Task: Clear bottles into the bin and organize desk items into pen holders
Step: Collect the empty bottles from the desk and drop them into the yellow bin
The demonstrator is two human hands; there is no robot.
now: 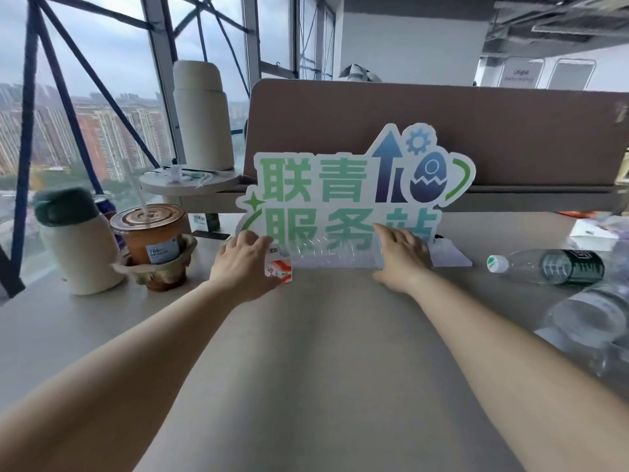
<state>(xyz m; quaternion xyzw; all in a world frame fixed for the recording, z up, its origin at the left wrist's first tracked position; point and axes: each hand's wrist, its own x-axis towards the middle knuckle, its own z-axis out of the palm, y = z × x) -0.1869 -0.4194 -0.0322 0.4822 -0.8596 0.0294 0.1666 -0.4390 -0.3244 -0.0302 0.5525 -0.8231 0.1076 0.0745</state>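
A clear plastic bottle point(326, 255) lies on its side across the desk in front of a green-lettered sign. My left hand point(243, 264) grips its left end, where a red and white label point(279, 269) shows. My right hand point(403, 255) rests on its right end, fingers spread over it. Another clear bottle with a dark green label and white cap point(548, 267) lies on its side at the right. A further clear bottle point(592, 315) lies blurred at the right edge.
A cream flask with a green lid point(76, 240) and a brown iced drink in a paper carrier point(153, 240) stand at the left. The sign point(343, 195) leans on a brown divider point(442, 131). A tall cream thermos point(202, 117) stands on a round base behind.
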